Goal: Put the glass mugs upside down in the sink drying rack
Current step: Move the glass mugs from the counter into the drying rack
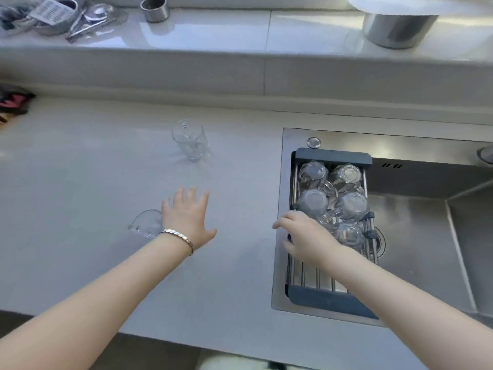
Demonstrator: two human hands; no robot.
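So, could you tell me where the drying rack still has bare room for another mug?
The drying rack is bare at its near end, between the right hand and the near blue end piece. The far part is crowded: five upturned mugs fill it. The left hand hovers open above the counter.

Five clear glass mugs (330, 198) sit inverted in the rack (330, 297) — two (190, 140) remain on the counter

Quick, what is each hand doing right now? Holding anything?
Left hand: open, fingers spread over the counter, holding nothing.
Right hand: at the rack; cannot tell if it grips a mug.
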